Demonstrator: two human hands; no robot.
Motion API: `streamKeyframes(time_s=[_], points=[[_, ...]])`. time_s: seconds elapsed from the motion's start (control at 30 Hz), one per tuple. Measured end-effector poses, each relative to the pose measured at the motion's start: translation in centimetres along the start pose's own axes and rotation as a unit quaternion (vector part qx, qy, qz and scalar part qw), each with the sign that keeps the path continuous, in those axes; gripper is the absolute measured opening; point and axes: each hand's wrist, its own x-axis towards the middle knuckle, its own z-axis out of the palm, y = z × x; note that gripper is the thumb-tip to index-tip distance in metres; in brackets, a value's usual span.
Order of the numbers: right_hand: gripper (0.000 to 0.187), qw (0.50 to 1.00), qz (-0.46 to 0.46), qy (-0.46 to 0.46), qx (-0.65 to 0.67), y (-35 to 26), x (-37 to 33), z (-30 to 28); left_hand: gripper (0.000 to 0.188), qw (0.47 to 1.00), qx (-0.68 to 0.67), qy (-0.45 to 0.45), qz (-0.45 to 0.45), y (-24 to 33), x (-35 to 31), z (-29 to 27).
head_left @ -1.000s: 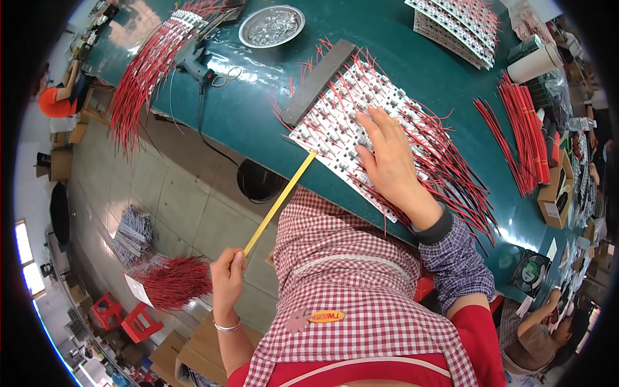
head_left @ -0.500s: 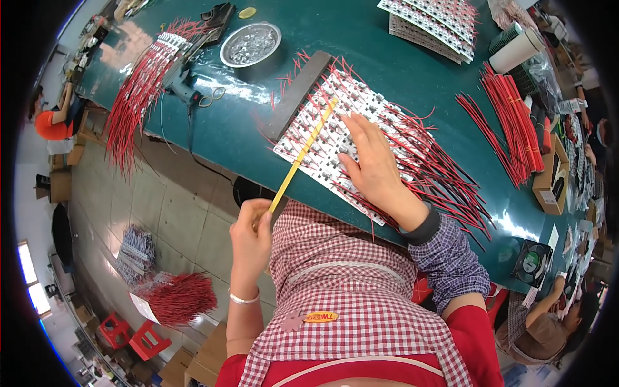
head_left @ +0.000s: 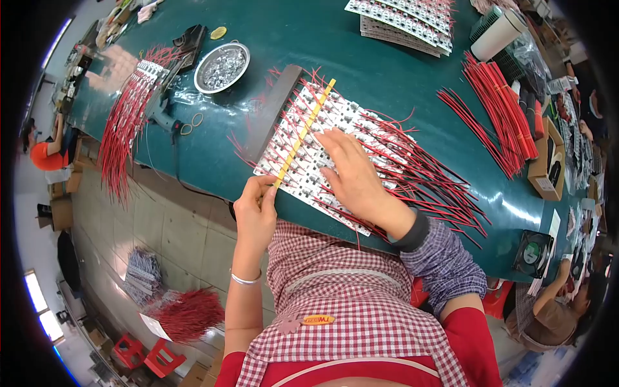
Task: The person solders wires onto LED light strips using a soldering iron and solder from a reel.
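A white circuit-board panel lies on the table's near edge, with many red and black wires fanning out to its right. Across its left part runs a narrow yellow strip. My left hand pinches the strip's near end between thumb and fingers, at the panel's near left edge. Flat on the middle of the panel, fingers spread, rests my right hand, just right of the strip. A dark grey bar lies along the panel's left side, over some wire ends.
Left on the green table are a metal bowl of small clear pieces, a teal power tool and another wired panel. Stacked panels stand at the back; red wire bundles, a white cylinder and a small fan are at the right.
My left hand has moved forward to the panel's edge, pushing the yellow strip farther across the board. The right hand stays flat on the panel. The whole view has shifted slightly.
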Motion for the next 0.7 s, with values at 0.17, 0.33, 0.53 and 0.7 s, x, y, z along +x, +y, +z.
streamKeyframes(time_s=[0.17,0.33,0.53,0.7], points=[[0.034,0.965,0.170,-0.195,0.041,1.8,6.3,-6.2,0.013,0.999,-0.048,-0.005,-0.004,-1.0,-0.2,-0.1],[0.032,0.994,0.027,-0.016,-0.108,7.8,10.1,-4.6,0.012,0.996,-0.083,-0.019,0.004,-1.0,-0.1,0.0],[0.031,0.998,-0.021,0.014,-0.066,10.3,9.9,-2.0,0.011,0.990,0.130,-0.005,0.058,1.8,-0.8,0.9],[0.024,0.997,-0.043,0.051,-0.041,10.5,10.0,-1.4,0.013,0.987,0.148,0.007,0.070,1.5,-1.1,1.2]])
